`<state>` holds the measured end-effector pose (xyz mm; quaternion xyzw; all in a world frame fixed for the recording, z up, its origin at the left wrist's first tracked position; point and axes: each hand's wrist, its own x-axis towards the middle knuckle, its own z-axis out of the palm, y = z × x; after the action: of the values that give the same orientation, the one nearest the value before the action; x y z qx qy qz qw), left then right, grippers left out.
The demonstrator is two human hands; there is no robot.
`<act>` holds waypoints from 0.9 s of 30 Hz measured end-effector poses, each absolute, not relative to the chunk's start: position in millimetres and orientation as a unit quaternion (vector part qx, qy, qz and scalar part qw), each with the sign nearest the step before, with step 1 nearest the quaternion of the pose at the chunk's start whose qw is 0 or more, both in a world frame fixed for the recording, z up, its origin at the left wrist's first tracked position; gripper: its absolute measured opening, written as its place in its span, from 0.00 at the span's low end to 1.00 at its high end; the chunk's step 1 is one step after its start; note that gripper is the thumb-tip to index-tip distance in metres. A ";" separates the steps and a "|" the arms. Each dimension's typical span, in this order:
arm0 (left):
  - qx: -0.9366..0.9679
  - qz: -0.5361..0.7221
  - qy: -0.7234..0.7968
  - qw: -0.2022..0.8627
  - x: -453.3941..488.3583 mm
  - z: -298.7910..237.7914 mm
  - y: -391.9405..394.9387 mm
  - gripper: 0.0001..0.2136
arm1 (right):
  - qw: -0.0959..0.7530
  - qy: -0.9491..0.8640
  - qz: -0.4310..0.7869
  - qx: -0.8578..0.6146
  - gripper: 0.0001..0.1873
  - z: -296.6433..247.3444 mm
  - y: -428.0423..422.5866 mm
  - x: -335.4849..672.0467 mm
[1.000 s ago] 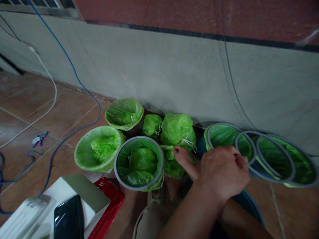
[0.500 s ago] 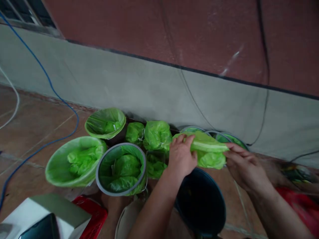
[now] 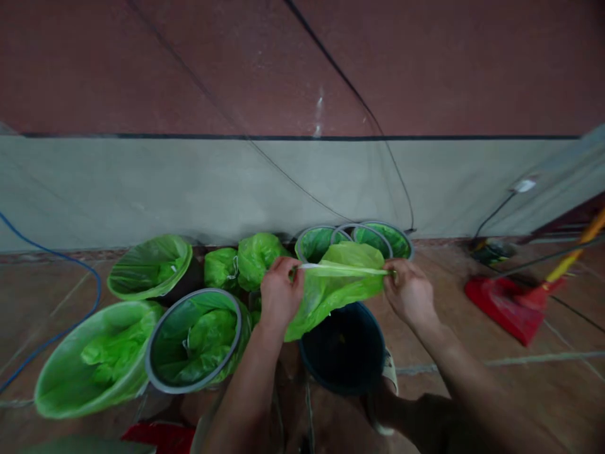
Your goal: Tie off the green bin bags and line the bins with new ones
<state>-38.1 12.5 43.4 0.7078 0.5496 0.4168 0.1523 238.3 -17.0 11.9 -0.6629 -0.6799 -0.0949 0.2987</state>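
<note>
Stretching a thin, crinkly, translucent lime-green plastic bag (image 3: 335, 284) taut, straight above the round dark-blue plastic bucket (image 3: 343, 350). Clamped at one end in the left hand (image 3: 280, 293) and at the other in the right hand (image 3: 409, 291), both closed tight on the film. Running side to side along its pulled top edge, level; sagging below in soft folds toward the bucket's rim.

Just left of the bucket, a round grey-ringed bin (image 3: 193, 340) lined with glossy green film; farther left, a ringless lined bin (image 3: 89, 362). Behind the bucket, knotted green bags (image 3: 258, 255) and three grey-ringed lined bins (image 3: 378, 234). Well to the bucket's right, a red plastic dustpan (image 3: 508, 302).
</note>
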 end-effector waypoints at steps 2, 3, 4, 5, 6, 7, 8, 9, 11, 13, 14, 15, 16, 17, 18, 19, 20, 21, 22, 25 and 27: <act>0.705 0.431 0.543 0.147 -34.9 41.3 8.6 0.06 | 0.316 -0.656 -0.093 -0.680 0.08 12.0 -16.9 246.4; 0.706 0.439 0.537 0.145 -32.4 40.2 6.8 0.06 | 0.332 -0.643 -0.085 -0.685 0.08 12.8 -15.9 249.9; 0.707 0.447 0.529 0.144 -29.7 39.3 5.2 0.06 | 0.351 -0.629 -0.075 -0.690 0.08 13.9 -14.3 252.9; 0.709 0.455 0.519 0.145 -26.7 38.5 3.8 0.05 | 0.369 -0.613 -0.065 -0.696 0.07 15.1 -12.4 255.3; 0.713 0.461 0.508 0.147 -23.8 38.0 2.5 0.05 | 0.386 -0.597 -0.055 -0.701 0.06 16.6 -10.5 257.2; 0.719 0.463 0.498 0.147 -21.1 37.7 1.4 0.05 | 0.401 -0.581 -0.050 -0.706 0.06 18.3 -8.8 258.7; 0.726 0.462 0.489 0.143 -18.6 37.5 0.3 0.06 | 0.413 -0.568 -0.052 -0.710 0.06 20.3 -7.6 260.1; 0.734 0.459 0.482 0.136 -16.4 37.5 -0.9 0.06 | 0.420 -0.560 -0.057 -0.712 0.05 22.6 -7.1 261.4; 0.749 0.452 0.471 0.113 -12.8 37.9 -3.8 0.07 | 0.420 -0.555 -0.075 -0.714 0.06 27.2 -8.5 264.4; 0.758 0.452 0.462 0.087 -9.5 38.3 -7.4 0.08 | 0.402 -0.553 -0.091 -0.724 0.06 30.4 -12.6 268.6; 0.758 0.455 0.460 0.075 -8.0 38.4 -9.2 0.09 | 0.387 -0.553 -0.095 -0.732 0.06 31.1 -15.1 271.0; 0.756 0.462 0.460 0.064 -6.6 38.5 -10.8 0.09 | 0.369 -0.554 -0.096 -0.740 0.07 31.1 -17.6 273.7; 0.750 0.470 0.462 0.052 -5.6 38.3 -12.0 0.09 | 0.350 -0.556 -0.093 -0.748 0.07 30.5 -19.9 276.4; 0.742 0.479 0.467 0.040 -5.0 38.0 -12.6 0.09 | 0.333 -0.562 -0.089 -0.752 0.08 29.7 -21.8 279.1; 0.732 0.487 0.476 0.029 -5.1 37.5 -12.5 0.09 | 0.320 -0.569 -0.082 -0.753 0.08 28.7 -23.2 281.5; 0.720 0.492 0.489 0.020 -5.8 37.0 -11.7 0.08 | 0.314 -0.574 -0.075 -0.753 0.09 27.8 -24.2 283.5; 0.708 0.494 0.505 0.014 -7.1 36.7 -10.2 0.08 | 0.314 -0.579 -0.067 -0.750 0.10 27.2 -24.9 284.9; 0.694 0.492 0.525 0.011 -8.8 36.9 -8.4 0.08 | 0.320 -0.582 -0.059 -0.745 0.10 26.9 -25.3 285.7; 0.679 0.487 0.549 0.010 -10.5 37.7 -6.6 0.07 | 0.332 -0.583 -0.050 -0.739 0.11 27.0 -25.6 285.7; 0.636 0.489 0.597 -0.014 -11.1 44.3 -6.4 0.05 | 0.384 -0.581 -0.023 -0.717 0.12 29.5 -27.2 280.0; 0.633 0.511 0.579 -0.045 -2.9 49.0 -14.8 0.08 | 0.418 -0.571 -0.006 -0.706 0.13 32.0 -29.1 271.1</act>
<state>-2.9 -14.8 49.0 0.6330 0.5794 0.5114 -0.0449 271.1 -29.1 32.0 -0.7065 -0.5710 -0.0055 0.4182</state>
